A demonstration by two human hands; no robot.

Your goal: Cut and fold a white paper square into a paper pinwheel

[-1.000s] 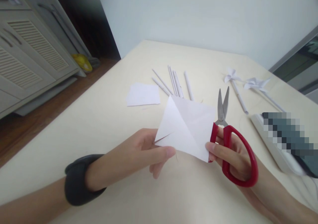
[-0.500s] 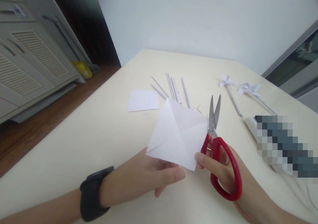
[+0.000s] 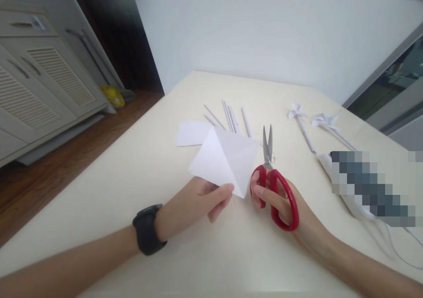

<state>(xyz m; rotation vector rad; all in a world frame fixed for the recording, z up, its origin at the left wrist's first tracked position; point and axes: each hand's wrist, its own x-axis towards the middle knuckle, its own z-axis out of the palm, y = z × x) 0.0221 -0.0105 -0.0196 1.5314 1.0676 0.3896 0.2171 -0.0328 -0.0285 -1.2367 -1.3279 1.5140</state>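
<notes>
Cream tabletop (image 3: 132,192) fills the scene, with a pale wall behind and louvred cabinets (image 3: 39,86) off to your left. Your left hand (image 3: 194,199), a black watch (image 3: 148,229) on its wrist, pinches the near edge of a creased white paper square (image 3: 226,159) between thumb and fingers, holding it lifted off the table. Just to the right of that pinch, your right hand (image 3: 280,201) is threaded through the red handles of the scissors (image 3: 271,174), whose blades point away from you, nearly closed and clear of the paper. Beyond the pinch lie a flat paper sheet (image 3: 191,133) and rolled paper sticks (image 3: 231,118); farther right, two paper pinwheels (image 3: 310,119).
</notes>
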